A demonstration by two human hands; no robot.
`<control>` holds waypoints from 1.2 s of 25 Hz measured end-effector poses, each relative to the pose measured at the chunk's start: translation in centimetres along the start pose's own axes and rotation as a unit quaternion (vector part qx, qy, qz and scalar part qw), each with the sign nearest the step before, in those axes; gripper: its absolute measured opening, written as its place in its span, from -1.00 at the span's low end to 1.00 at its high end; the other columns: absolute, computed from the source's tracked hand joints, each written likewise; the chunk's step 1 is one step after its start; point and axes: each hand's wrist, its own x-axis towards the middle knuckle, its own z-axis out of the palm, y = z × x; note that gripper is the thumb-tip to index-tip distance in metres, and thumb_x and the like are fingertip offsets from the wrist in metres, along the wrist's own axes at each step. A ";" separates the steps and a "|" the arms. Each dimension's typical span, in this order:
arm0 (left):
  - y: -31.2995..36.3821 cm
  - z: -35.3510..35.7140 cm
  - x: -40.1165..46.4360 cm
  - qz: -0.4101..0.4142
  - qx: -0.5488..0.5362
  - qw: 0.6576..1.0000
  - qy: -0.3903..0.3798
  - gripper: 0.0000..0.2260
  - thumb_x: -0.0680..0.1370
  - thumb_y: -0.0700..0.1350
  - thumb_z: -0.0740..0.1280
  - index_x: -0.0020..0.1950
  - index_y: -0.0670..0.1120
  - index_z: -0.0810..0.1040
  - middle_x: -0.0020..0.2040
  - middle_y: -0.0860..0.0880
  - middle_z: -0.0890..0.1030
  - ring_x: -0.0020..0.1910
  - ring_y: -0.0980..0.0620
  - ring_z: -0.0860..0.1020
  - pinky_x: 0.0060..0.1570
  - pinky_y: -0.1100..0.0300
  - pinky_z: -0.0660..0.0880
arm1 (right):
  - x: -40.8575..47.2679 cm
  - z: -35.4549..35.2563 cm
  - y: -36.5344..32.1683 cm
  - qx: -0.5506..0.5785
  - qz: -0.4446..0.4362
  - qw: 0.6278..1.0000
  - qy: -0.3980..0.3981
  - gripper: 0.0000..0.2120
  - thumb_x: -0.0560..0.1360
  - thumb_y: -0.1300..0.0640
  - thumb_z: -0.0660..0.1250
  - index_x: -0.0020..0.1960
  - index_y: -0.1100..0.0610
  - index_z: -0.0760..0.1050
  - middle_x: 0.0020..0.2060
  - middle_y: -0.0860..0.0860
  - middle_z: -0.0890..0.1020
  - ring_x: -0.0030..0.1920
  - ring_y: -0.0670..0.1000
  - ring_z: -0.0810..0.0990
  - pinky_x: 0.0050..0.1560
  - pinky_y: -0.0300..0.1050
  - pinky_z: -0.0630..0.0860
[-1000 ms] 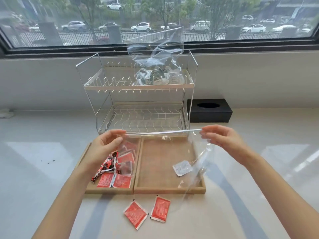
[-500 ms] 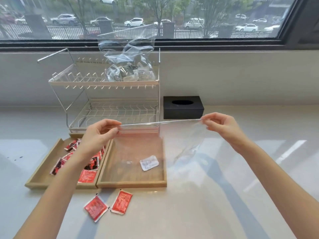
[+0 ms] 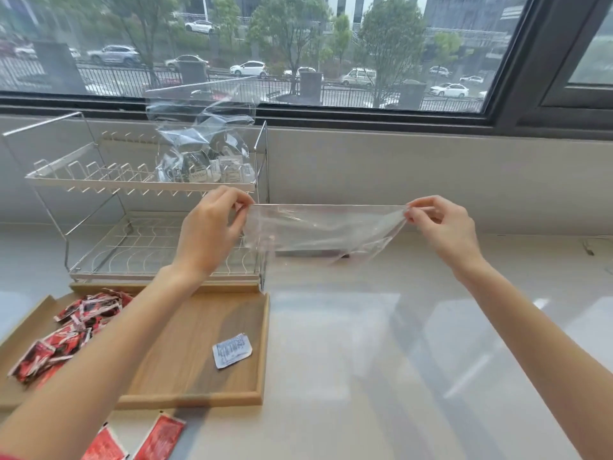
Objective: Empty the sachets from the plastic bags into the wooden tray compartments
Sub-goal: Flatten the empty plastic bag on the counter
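Left hand (image 3: pixel 212 227) and right hand (image 3: pixel 441 227) each pinch a top corner of the empty plastic bag (image 3: pixel 318 230), stretched taut above bare counter (image 3: pixel 381 343). Wooden tray (image 3: pixel 262 343) at 7 o'clock; white sachet (image 3: pixel 232 350) near its right edge.

A single head-worn wide-angle view looks forward and slightly down from close above the bench (image 3: pixel 381 343). It faces the window (image 3: pixel 298 51) running across the top of the frame. Both forearms reach in from the bottom corners. The wooden tray (image 3: pixel 199 398) sits at lower left, partly cropped by the left edge. Straight lines bow near the edges.
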 end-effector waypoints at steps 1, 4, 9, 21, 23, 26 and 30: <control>-0.1 0.7 -0.4 0.019 -0.009 1.000 0.017 -0.91 0.49 -0.23 0.27 -0.06 -0.20 0.54 -0.10 -0.13 0.60 -0.20 -0.04 0.54 -0.20 0.11 0.52 | -0.4 -0.3 0.4 0.023 -0.020 0.999 0.020 -0.90 0.46 0.15 0.31 -0.17 -0.03 0.54 -0.24 -0.03 0.65 -0.19 -0.20 0.61 -0.07 -0.29 0.48; -0.7 3.7 -3.3 0.036 -0.053 0.998 0.006 -0.87 0.49 -0.16 0.22 -0.08 -0.18 0.50 -0.13 -0.10 0.58 -0.22 0.06 0.52 -0.15 0.33 0.42 | -2.9 0.3 3.8 0.045 -0.033 0.998 0.040 -0.88 0.48 0.23 0.31 -0.10 0.04 0.56 -0.26 -0.26 0.61 -0.24 -0.43 0.54 -0.12 -0.55 0.41; -2.6 10.4 -10.4 -0.053 -0.095 0.987 -0.121 -0.90 0.49 -0.04 0.13 -0.07 0.03 0.41 -0.06 0.11 0.48 -0.16 0.11 0.49 -0.21 0.21 0.42 | -7.2 3.3 12.8 0.001 0.089 0.996 -0.010 -0.83 0.47 0.25 0.31 -0.12 -0.01 0.56 -0.27 -0.35 0.61 -0.08 -0.08 0.60 -0.12 -0.52 0.39; -3.3 15.0 -16.2 -0.041 0.082 0.949 -0.301 -0.75 0.42 -0.08 0.10 -0.08 -0.03 0.55 -0.16 0.05 0.63 -0.12 0.11 0.52 0.08 0.09 0.36 | -10.6 7.0 19.7 -0.168 0.109 0.969 -0.147 -0.83 0.48 0.24 0.26 -0.03 0.10 0.60 0.09 0.03 0.58 0.20 0.09 0.43 0.16 -0.14 0.28; -2.7 14.8 -15.9 -0.032 0.125 0.918 -0.375 -0.72 0.38 -0.05 0.09 -0.12 -0.02 0.58 -0.16 0.05 0.64 -0.14 0.04 0.62 -0.03 -0.10 0.52 | -10.4 7.4 19.6 -0.198 0.107 0.961 -0.161 -0.81 0.49 0.20 0.25 0.04 0.08 0.58 0.19 0.04 0.52 0.26 0.09 0.38 0.23 -0.06 0.24; -1.8 15.0 -15.0 -0.031 0.212 0.878 -0.429 -0.64 0.36 -0.05 0.09 -0.07 -0.10 0.62 -0.07 -0.03 0.68 -0.05 -0.02 0.64 -0.06 -0.29 0.48 | -10.0 7.7 18.7 -0.214 0.108 0.951 -0.193 -0.74 0.50 0.16 0.22 0.17 0.04 0.50 0.37 0.10 0.35 0.39 0.10 0.24 0.32 -0.04 0.16; -1.2 15.8 -14.1 -0.085 0.195 0.843 -0.494 -0.53 0.57 -0.06 0.02 0.44 -0.21 0.10 0.49 -0.13 0.16 0.46 -0.10 0.12 0.39 -0.24 -0.13 | -9.3 8.4 17.5 -0.310 0.074 0.909 -0.269 -0.60 0.55 0.03 0.11 0.37 0.04 0.29 0.51 0.10 0.02 0.50 0.08 0.00 0.44 0.00 0.00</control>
